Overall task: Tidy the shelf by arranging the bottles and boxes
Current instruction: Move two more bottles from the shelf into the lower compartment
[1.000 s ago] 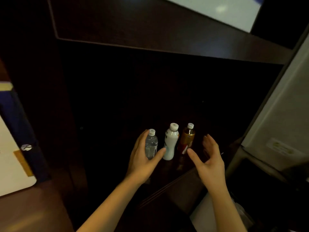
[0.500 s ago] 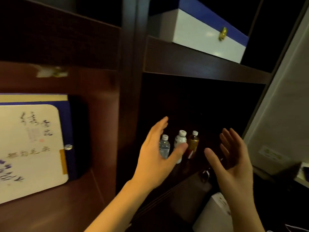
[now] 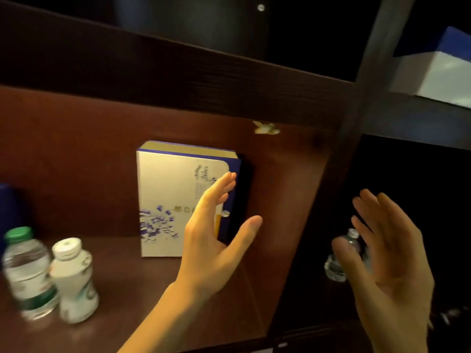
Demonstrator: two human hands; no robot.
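A white and blue gift box [image 3: 168, 200] with purple flowers stands upright at the back of the brown shelf compartment [image 3: 122, 281]. My left hand [image 3: 214, 240] is open in front of the box's right edge, fingers spread, holding nothing. My right hand [image 3: 387, 261] is open in front of the dark right compartment, empty. Behind its thumb a small clear water bottle [image 3: 336, 263] stands, partly hidden. At the left of the brown shelf stand a green-capped water bottle [image 3: 28, 273] and a white bottle [image 3: 74, 281], side by side.
A dark vertical divider [image 3: 349, 154] separates the two compartments. On the upper right shelf sits a white box with a blue lid [image 3: 438, 77]. A dark blue object [image 3: 7, 205] shows at the far left edge. A thick shelf board [image 3: 153, 72] runs overhead.
The view has swung left from the dark compartment with three bottles to the brown compartment. Both hands stayed open and lifted; my left hand now hovers in front of the gift box.
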